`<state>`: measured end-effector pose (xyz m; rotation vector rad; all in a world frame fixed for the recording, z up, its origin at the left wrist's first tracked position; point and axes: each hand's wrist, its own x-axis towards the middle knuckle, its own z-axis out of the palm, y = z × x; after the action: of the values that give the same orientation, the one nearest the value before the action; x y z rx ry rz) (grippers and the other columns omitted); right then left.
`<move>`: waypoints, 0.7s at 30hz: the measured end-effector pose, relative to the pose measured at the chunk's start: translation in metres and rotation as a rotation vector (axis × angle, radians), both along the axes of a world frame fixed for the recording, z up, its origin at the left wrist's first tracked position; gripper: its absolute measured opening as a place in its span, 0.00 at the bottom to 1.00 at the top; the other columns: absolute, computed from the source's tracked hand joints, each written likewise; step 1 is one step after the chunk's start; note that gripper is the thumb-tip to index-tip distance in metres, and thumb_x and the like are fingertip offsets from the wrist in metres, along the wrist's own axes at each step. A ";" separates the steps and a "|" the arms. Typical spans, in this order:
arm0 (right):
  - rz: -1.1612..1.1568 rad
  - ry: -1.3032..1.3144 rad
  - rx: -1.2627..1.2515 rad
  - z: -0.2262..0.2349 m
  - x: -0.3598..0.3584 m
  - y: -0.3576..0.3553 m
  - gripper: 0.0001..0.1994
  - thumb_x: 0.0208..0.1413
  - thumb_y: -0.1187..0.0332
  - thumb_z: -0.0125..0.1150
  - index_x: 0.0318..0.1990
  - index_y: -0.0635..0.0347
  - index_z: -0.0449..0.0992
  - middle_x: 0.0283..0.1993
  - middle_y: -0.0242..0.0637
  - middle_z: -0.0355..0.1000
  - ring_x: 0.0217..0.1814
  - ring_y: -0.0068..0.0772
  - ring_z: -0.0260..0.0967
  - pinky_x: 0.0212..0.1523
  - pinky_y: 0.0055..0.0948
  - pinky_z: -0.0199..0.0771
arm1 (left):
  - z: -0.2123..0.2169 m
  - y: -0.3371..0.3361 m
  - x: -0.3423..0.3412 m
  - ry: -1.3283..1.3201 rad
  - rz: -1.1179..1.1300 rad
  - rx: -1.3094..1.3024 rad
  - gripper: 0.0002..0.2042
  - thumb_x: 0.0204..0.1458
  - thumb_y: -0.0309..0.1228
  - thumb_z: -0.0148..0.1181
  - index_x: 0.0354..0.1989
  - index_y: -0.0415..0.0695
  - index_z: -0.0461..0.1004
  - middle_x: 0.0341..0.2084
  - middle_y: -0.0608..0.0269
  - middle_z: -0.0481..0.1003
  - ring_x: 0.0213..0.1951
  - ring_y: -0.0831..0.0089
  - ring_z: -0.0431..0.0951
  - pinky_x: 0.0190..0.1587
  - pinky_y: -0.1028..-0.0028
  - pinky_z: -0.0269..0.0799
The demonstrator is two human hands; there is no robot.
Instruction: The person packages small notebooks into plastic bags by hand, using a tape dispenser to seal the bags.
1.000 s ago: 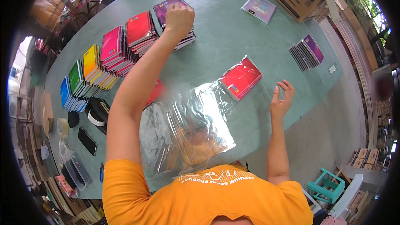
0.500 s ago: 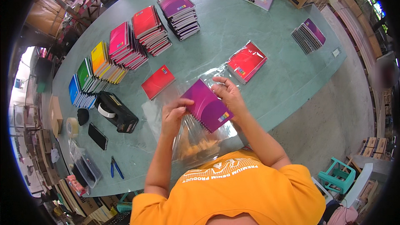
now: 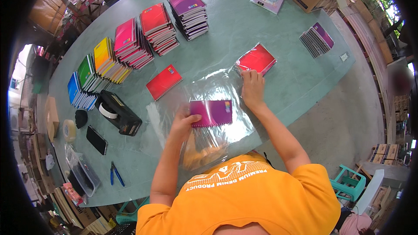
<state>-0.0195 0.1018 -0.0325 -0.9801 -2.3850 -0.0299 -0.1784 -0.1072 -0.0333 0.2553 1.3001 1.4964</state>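
Since the earlier frame, the purple notebook [image 3: 213, 112] has been turned level and the right hand [image 3: 253, 88] drawn off it. On the table [image 3: 300, 82], bare room is left between the notebook stacks [image 3: 159, 24] and the wrapped red notebook [image 3: 257, 58]. Clear plastic [image 3: 244, 126] is spread close to the near edge. The wrapped red notebook's near edge is met by the right hand's bunched fingertips; whether anything is pinched cannot be told. Over the plastic, the purple notebook's left end is clamped by the left hand [image 3: 185, 122].

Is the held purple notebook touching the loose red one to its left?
Apart: the head view shows a gap between the purple notebook and red notebook.
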 end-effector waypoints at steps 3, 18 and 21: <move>0.104 0.086 -0.179 -0.003 0.014 0.007 0.11 0.43 0.76 0.59 0.36 0.59 0.69 0.37 0.39 0.66 0.40 0.41 0.65 0.39 0.39 0.65 | -0.005 0.028 0.017 -0.143 -0.046 0.094 0.20 0.50 0.18 0.52 0.53 0.41 0.61 0.41 0.57 0.73 0.41 0.67 0.76 0.42 0.65 0.77; 0.041 0.252 -0.367 0.018 0.033 -0.012 0.10 0.43 0.79 0.57 0.37 0.62 0.73 0.35 0.41 0.66 0.41 0.43 0.66 0.40 0.37 0.69 | -0.011 0.105 0.016 0.036 -0.035 0.084 0.17 0.56 0.24 0.47 0.55 0.42 0.62 0.40 0.61 0.72 0.31 0.76 0.76 0.18 0.76 0.74; 0.105 0.267 -0.432 0.020 0.033 -0.016 0.11 0.43 0.80 0.56 0.37 0.63 0.73 0.34 0.41 0.65 0.40 0.42 0.65 0.40 0.37 0.68 | -0.016 0.106 0.003 0.040 -0.164 0.073 0.16 0.56 0.24 0.47 0.54 0.42 0.63 0.37 0.62 0.73 0.28 0.78 0.74 0.16 0.79 0.69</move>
<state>0.0134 0.0861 -0.0125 -0.9716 -2.2298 0.6388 -0.1752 -0.0013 -0.0496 0.4310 1.2272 1.4062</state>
